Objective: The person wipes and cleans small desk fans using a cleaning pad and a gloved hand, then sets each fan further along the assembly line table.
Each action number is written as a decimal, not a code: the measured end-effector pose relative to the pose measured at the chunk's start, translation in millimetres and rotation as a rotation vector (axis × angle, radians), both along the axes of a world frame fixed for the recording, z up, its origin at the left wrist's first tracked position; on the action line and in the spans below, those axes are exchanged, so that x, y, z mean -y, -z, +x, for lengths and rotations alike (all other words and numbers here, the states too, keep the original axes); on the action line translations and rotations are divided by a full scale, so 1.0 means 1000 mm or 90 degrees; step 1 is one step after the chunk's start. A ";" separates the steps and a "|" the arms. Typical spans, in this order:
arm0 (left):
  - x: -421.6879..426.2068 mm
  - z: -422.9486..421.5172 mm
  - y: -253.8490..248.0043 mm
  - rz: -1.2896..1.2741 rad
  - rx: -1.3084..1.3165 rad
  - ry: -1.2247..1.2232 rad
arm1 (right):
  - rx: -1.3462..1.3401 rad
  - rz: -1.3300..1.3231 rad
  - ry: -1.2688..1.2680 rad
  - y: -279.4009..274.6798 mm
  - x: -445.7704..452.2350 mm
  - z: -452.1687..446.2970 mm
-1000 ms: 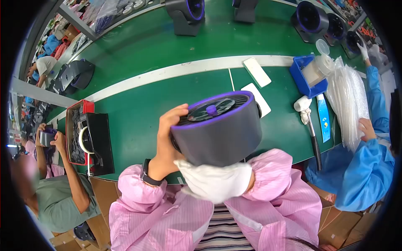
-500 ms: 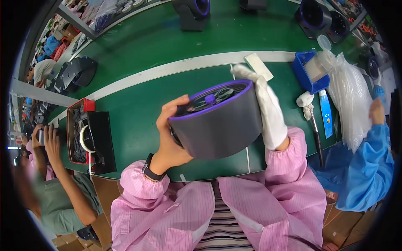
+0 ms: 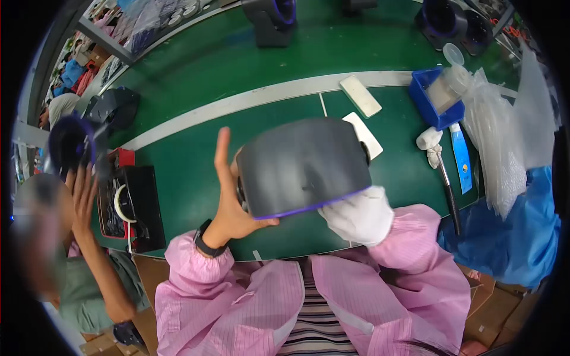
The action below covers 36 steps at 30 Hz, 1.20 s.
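Observation:
A dark grey drum-shaped fan head (image 3: 303, 166) with a purple rim is held above the green bench in front of me, its curved side up and its rim low and toward me. My left hand (image 3: 228, 204) grips its left end, thumb beneath and index finger pointing up; a dark watch is on that wrist. My right hand (image 3: 361, 216), in a white glove, is at the lower right of the rim, with its fingertips hidden beneath the fan head. Just behind lies a white flat slab (image 3: 365, 136), partly covered by the fan head.
A second pale slab (image 3: 360, 96), a blue bin (image 3: 424, 98), a cloth-wrapped hammer (image 3: 445, 178), a blue tube (image 3: 461, 157) and plastic bags (image 3: 496, 148) lie right. A red-and-black box (image 3: 142, 202) stands left, near a co-worker's hand (image 3: 83, 196). More fans (image 3: 270, 21) are at the back.
The fan head has tipped over, so its purple rim went from the top to the bottom. My right hand moved from its right side down under the rim. The second slab came into view.

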<state>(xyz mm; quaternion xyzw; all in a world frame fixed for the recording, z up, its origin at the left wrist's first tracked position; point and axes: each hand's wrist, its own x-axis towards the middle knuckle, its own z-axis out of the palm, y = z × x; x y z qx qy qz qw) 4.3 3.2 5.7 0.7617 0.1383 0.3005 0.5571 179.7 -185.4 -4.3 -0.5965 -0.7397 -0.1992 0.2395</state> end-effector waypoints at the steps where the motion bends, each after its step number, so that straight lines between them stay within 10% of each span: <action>1: -0.003 0.000 0.000 0.066 -0.026 -0.009 | -0.088 -0.046 -0.094 -0.005 0.006 0.011; 3: -0.004 0.007 0.005 -0.036 0.048 -0.061 | -0.150 0.277 -0.052 -0.021 0.003 0.011; 9: 0.027 0.028 -0.053 -0.927 0.123 -0.023 | -0.155 0.220 -0.042 -0.090 -0.016 0.010; 14: -0.006 0.019 -0.001 -1.119 0.409 0.466 | 0.035 0.241 -0.027 -0.045 -0.052 -0.023; 17: -0.030 0.040 -0.051 -0.859 0.217 -0.104 | -0.075 -0.015 -0.250 -0.017 -0.078 -0.027; 22: -0.168 0.089 -0.019 -0.250 0.371 -0.483 | -0.116 -0.256 -0.179 0.007 -0.080 -0.030; 28: -0.284 0.173 0.007 0.334 0.270 -0.713 | -0.132 -0.219 -0.176 0.012 -0.081 -0.026; 31: -0.266 0.179 0.019 0.192 0.118 -0.738 | -0.134 -0.254 -0.165 0.005 -0.088 -0.021; 36: -0.255 0.126 0.020 0.684 -0.048 -0.704 | -0.143 -0.236 -0.114 0.005 -0.089 -0.016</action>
